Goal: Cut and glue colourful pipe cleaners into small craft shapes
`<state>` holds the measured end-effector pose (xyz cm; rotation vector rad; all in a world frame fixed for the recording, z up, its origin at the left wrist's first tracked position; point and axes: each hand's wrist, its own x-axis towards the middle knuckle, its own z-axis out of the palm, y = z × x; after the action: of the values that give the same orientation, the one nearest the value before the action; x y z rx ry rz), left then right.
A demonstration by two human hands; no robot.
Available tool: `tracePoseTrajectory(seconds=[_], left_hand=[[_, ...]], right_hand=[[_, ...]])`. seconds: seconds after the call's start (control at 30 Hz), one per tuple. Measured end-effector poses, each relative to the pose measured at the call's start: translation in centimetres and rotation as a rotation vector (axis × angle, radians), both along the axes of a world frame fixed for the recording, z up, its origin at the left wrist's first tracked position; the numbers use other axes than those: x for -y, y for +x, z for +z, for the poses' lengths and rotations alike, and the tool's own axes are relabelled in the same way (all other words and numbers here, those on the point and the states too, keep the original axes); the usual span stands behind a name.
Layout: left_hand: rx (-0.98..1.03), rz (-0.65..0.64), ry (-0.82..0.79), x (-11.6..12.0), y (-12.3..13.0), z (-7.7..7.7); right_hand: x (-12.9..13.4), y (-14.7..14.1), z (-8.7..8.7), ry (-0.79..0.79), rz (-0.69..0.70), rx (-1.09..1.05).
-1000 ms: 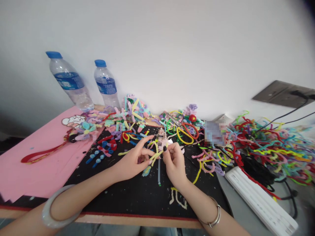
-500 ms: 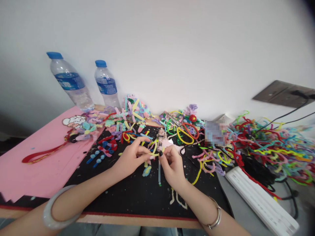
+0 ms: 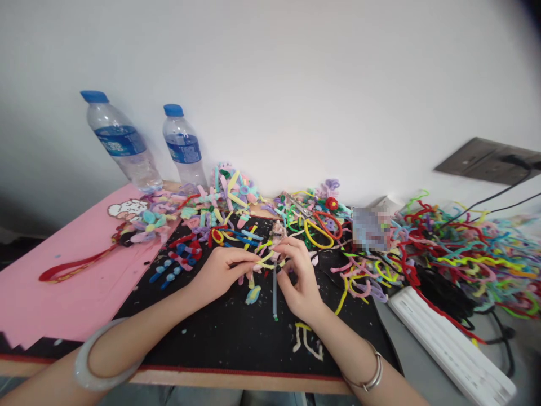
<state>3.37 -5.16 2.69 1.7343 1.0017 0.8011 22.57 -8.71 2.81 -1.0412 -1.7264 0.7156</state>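
Observation:
My left hand [image 3: 222, 273] pinches a pale yellow pipe cleaner [image 3: 267, 265] between thumb and fingertips, above the black mat [image 3: 203, 332]. On the other side, my right hand [image 3: 301, 276] curls its fingers round the far part of the same bent piece; its exact grip is partly hidden. Just below the hands lie a small blue-and-yellow fuzzy piece [image 3: 253, 295] and a thin translucent stick [image 3: 274, 299]. Bent yellow and cream pipe cleaner pieces [image 3: 310, 341] rest near my right forearm. Behind the fingers, a pinkish object [image 3: 278, 230] is partly covered.
Two water bottles [image 3: 182, 144] stand by the wall. Scissors with yellow and orange handles [image 3: 319, 234] lie behind my right hand. A tangled pile of pipe cleaners [image 3: 473, 254] and a white power strip [image 3: 450, 344] occupy the right. Pink sheets [image 3: 76, 293] with a red strap cover the left.
My right hand's fingers have lifted and loosened a little, with the index finger higher. My left fingers have straightened and still pinch the yellow pipe cleaner.

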Motion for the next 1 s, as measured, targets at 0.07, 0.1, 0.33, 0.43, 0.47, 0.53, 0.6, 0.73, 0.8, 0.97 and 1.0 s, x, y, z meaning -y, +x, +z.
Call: tracePoseTrajectory(seconds=[0.07, 0.1, 0.33, 0.43, 0.47, 0.53, 0.6, 0.73, 0.8, 0.97, 1.0], left_hand=[[0.008, -0.018, -0.001, -0.1, -0.1, 0.1], [0.012, -0.023, -0.008, -0.1, -0.1, 0.1], [0.076, -0.050, -0.116, -0.2, -0.1, 0.2], [0.092, -0.055, -0.174, -0.4, -0.1, 0.4], [0.097, -0.055, -0.189, -0.5, -0.1, 0.5], [0.108, -0.053, -0.207, -0.6, -0.1, 0.5], [0.115, -0.056, -0.206, -0.6, -0.1, 0.5], [0.094, -0.086, -0.177, -0.4, -0.1, 0.3], [0.077, -0.108, -0.171, -0.3, 0.0, 0.2], [0.065, -0.118, -0.161, -0.2, -0.1, 0.1], [0.063, -0.119, -0.155, -0.3, -0.1, 0.0]], right_hand=[[-0.1, 0.0, 0.2, 0.017, 0.023, 0.025], [-0.2, 0.1, 0.3, 0.021, 0.046, 0.025], [-0.4, 0.5, 0.2, -0.022, 0.137, -0.022], [-0.4, 0.5, 0.0, -0.043, 0.102, -0.004], [-0.4, 0.5, 0.0, -0.042, 0.104, 0.003], [-0.4, 0.4, -0.1, -0.037, 0.132, 0.013], [-0.5, 0.3, -0.1, -0.037, 0.151, 0.017], [-0.8, 0.2, -0.5, -0.018, 0.092, 0.064], [-0.9, 0.3, -0.6, 0.012, 0.065, 0.087], [-1.1, 0.4, -0.7, 0.003, 0.100, 0.110], [-1.2, 0.4, -0.7, -0.001, 0.099, 0.118]])
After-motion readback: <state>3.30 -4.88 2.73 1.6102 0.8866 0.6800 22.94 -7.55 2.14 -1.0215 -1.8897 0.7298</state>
